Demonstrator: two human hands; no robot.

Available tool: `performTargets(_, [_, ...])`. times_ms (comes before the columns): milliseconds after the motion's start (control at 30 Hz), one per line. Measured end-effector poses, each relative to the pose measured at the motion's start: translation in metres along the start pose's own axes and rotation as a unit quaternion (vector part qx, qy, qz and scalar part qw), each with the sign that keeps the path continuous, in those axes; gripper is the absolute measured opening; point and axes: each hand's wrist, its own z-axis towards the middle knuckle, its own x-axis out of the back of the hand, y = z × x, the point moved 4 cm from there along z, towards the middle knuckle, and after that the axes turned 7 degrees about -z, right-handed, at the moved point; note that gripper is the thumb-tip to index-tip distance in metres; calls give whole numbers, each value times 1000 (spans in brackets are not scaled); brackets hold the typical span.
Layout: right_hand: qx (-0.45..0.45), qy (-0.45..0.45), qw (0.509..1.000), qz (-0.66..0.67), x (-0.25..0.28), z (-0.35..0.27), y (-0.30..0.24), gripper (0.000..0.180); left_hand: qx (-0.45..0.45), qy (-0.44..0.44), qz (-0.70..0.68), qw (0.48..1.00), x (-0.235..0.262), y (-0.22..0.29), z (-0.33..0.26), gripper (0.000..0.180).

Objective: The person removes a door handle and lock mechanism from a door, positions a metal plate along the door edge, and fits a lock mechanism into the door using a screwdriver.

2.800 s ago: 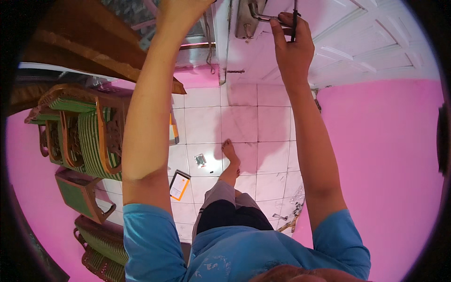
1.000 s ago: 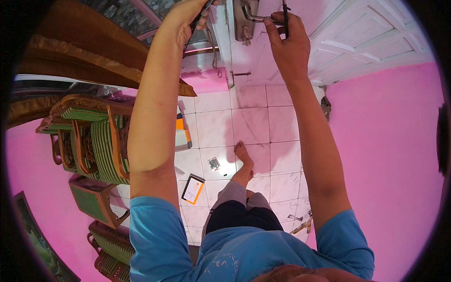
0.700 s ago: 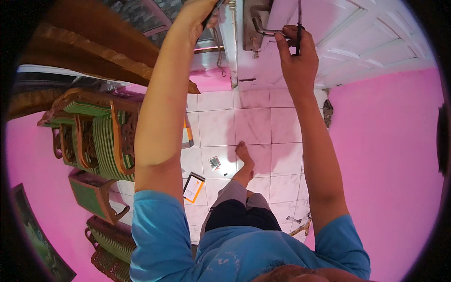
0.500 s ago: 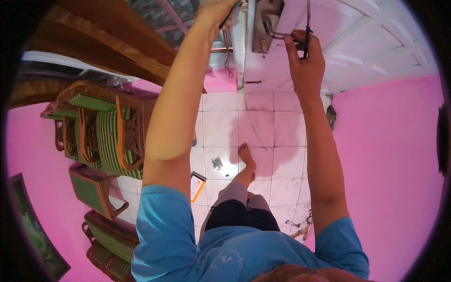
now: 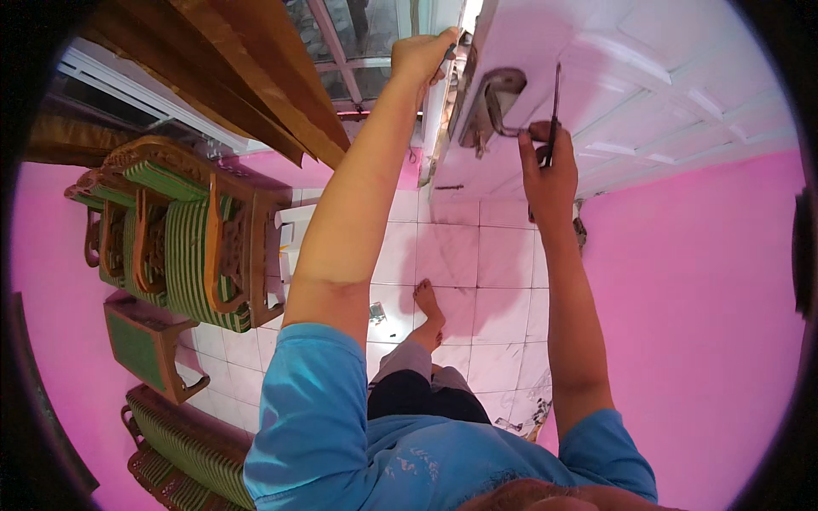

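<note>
1. The left hand [image 5: 422,58] is wrapping over the edge of the white door [image 5: 648,77], so its fingertips are hiding behind it; can't tell what they're pressing on.
2. The right hand [image 5: 550,175] is covering the lower part of the thin dark tool [image 5: 555,102], so the handle isn't showing.
3. The metal door handle [image 5: 492,106] is partly tucking behind that same grip.
4. Small bits on the floor tiles [image 5: 375,313], far below both hands, are too tiny to identify.

No packages, labels, signs, screens
</note>
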Motion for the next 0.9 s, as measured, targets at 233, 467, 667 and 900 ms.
performTargets(233, [-21, -28, 999, 22, 39, -43, -11, 25, 27, 40, 5, 999, 0, 1, 1, 40])
performTargets(467, [-37, -52, 998, 15, 70, -79, -17, 27, 50, 63, -1, 997, 0, 4, 4, 38])
performTargets(667, [-105, -78, 991, -2, 123, -135, -10, 24, 64, 93, -21, 993, -3, 3, -3, 41])
performTargets(900, [-183, -122, 973, -65, 198, -218, 37, 27, 60, 115, -19, 991, 2, -3, 4, 45])
